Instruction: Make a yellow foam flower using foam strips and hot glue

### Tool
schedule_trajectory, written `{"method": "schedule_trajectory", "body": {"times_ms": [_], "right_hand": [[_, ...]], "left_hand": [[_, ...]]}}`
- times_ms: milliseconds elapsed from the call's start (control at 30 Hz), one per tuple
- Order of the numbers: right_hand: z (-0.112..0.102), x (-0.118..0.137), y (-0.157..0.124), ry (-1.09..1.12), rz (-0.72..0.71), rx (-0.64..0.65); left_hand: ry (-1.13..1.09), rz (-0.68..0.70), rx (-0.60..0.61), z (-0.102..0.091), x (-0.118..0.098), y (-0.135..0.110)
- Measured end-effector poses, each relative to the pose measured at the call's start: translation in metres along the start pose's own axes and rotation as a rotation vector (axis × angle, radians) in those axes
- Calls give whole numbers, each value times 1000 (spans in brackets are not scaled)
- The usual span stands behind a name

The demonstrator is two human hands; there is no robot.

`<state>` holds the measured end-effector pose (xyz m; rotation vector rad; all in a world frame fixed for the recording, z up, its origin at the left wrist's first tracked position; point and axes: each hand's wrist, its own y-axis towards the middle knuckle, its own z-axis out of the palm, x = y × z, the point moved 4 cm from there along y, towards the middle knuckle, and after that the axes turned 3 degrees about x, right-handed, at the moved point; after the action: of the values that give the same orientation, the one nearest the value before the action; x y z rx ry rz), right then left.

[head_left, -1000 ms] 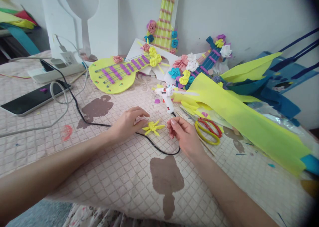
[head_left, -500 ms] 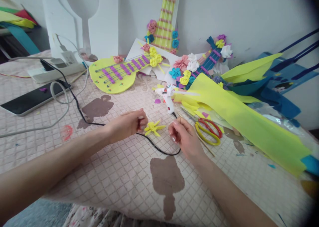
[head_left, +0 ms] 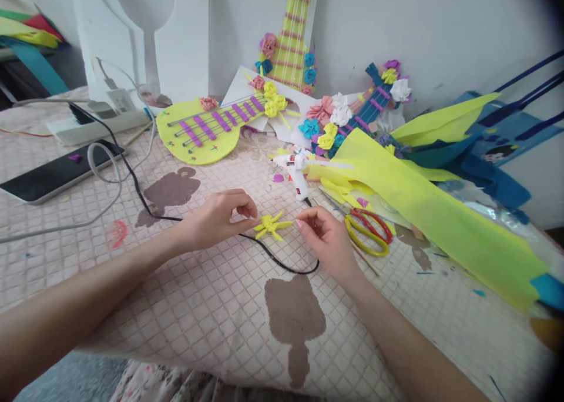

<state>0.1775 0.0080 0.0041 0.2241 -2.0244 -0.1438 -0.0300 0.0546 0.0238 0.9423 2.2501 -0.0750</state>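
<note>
A small yellow star-shaped flower (head_left: 270, 226) with narrow petals lies on the quilted cloth between my hands. At its left edge is my left hand (head_left: 224, 215), fingers curled and thumb brought near the fingertips, right beside a petal tip. Whether it grips that petal is not clear. Just off the opposite petal, my right hand (head_left: 324, 234) has thumb and forefinger drawn together in a pinch. Anything between them is too small to make out. Beyond the hands stands a white glue gun (head_left: 297, 176), its black cord (head_left: 282, 265) looping below the flower.
Scissors (head_left: 368, 237) with red and yellow handles lie right of my right hand, beside a thin stick. Yellow sheet material (head_left: 432, 214) stretches across the right. A yellow guitar shape (head_left: 198, 146), a phone (head_left: 57, 173) and a power strip (head_left: 97, 129) are farther back.
Both hands have loosened from tighter curls. My left thumb and fingertips have come to the flower's left petal. My right fingers have shifted slightly left. The flower stays in place.
</note>
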Motion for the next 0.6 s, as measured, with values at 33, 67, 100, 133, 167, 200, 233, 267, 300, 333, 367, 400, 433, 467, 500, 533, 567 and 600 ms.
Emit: {"method": "schedule_trajectory", "body": {"times_ms": [33,67,100,133,167,200,233,267,300,333,367,400,433,467,500,533,567,600], "right_hand": [[0,2,0,-70,-27,0],[1,3,0,-133,-52,2],[1,5,1,-191,-74,9],[3,5,1,-244,-96,18],[4,6,2,-293,-118,26],[5,6,2,-339,-138,34],[6,6,3,-381,-155,42],[8,5,3,-413,-169,55],[10,4,3,-436,-180,70],[11,4,3,-450,-186,86],[12,3,3,-459,-187,101],[13,3,3,-465,-184,113],[13,2,2,-471,-181,119],[13,2,2,-478,-179,118],[13,2,2,-482,-179,115],[13,2,2,-484,-180,111],[13,1,2,-484,-182,108],[12,1,2,-482,-185,106]], "left_hand": [[21,12,18,1,0,0],[37,18,34,2,0,0],[51,18,50,4,1,0],[63,14,64,6,2,0],[75,11,76,8,3,0],[84,10,85,9,3,0],[91,15,90,11,4,0],[94,23,93,12,3,0],[94,34,91,12,3,0],[92,44,89,13,2,0],[89,51,86,13,2,0],[86,53,81,13,1,0],[85,51,73,13,1,0],[84,46,64,13,0,0],[83,41,54,13,0,0],[82,35,44,13,0,0],[81,29,36,14,0,0],[81,22,31,14,0,-1]]}}
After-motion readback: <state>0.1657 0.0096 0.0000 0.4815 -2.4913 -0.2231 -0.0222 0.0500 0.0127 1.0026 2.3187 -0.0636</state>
